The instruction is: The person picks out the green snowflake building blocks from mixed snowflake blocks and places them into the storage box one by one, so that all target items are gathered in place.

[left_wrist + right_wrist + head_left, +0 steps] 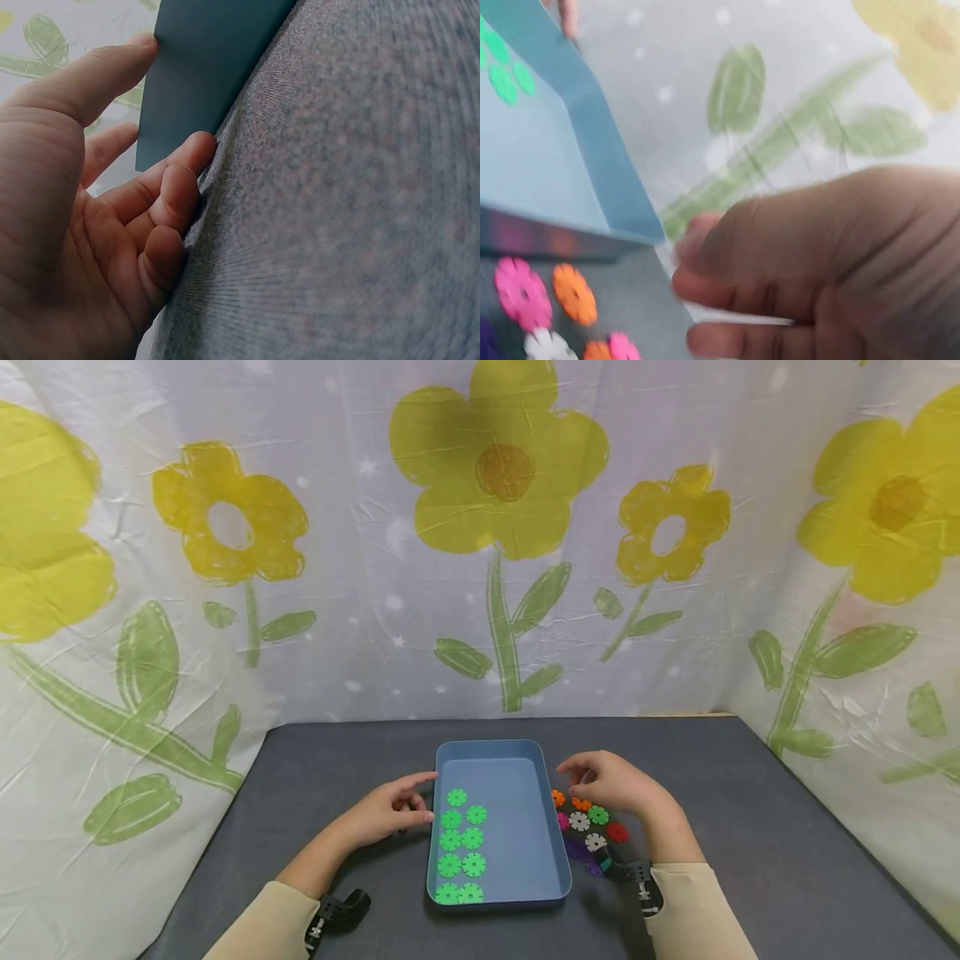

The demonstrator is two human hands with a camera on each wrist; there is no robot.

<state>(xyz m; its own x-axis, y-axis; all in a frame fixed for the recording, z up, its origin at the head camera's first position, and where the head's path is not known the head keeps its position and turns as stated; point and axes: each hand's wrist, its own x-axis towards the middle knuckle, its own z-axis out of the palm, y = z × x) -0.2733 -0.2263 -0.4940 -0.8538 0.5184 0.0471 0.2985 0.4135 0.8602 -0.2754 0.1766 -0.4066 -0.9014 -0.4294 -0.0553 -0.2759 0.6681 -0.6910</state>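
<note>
A blue rectangular tray point(525, 827) holds several green notched plastic discs point(450, 840) in two columns along its left side. My left hand point(387, 810) touches the tray's left wall with thumb and fingertips; the left wrist view shows its other fingers loosely bent near the cloth. Just right of the tray, my right hand point(611, 781) hovers over loose notched discs, fingers loosely bent. Nothing shows between its thumb point(705, 244) and fingers. Among those loose discs are a white one point(579, 821), a red one point(617, 832), a pink one point(523, 294) and an orange one point(575, 293).
A dark grey cloth point(360, 893) covers the table beneath the tray. Purple discs point(577, 849) lie near the tray's right wall, partly behind the right wrist strap point(626, 867). A curtain point(337, 610) printed with yellow flowers hangs behind the table and along both sides.
</note>
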